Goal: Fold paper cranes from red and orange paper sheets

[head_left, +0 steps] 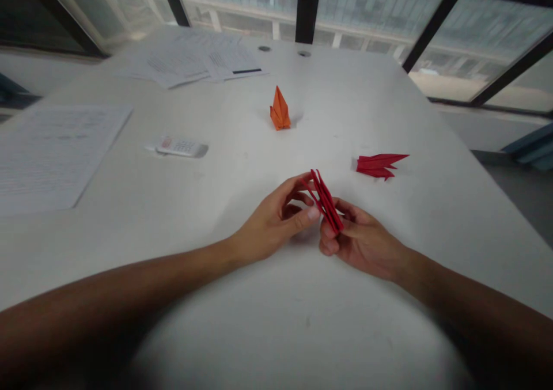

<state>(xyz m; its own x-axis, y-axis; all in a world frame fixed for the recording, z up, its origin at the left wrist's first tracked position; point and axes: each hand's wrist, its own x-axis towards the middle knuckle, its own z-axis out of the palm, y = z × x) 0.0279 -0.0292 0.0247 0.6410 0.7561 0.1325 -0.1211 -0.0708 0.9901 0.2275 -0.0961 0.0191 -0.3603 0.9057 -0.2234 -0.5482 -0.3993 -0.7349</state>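
A red folded-paper origami piece (327, 203) with narrow, layered flaps is held above the white table, tilted with its thin tips up and to the left. My right hand (363, 243) pinches its lower end between thumb and fingers. On the other side, my left hand (287, 217) has its thumb against the lower left edge and its index finger at the upper tips. Another red origami figure (375, 164), with pointed flaps, lies just beyond my right hand. Farther back stands an orange origami figure (280, 110), its large point upward.
On the white table (242, 321), a white correction-pen-like item with printed text (181, 146) lies to the left. A printed sheet (56, 154) is at far left, and several overlapping papers (185, 59) are at the back. Windows with a dark frame (309, 10) stand behind the table.
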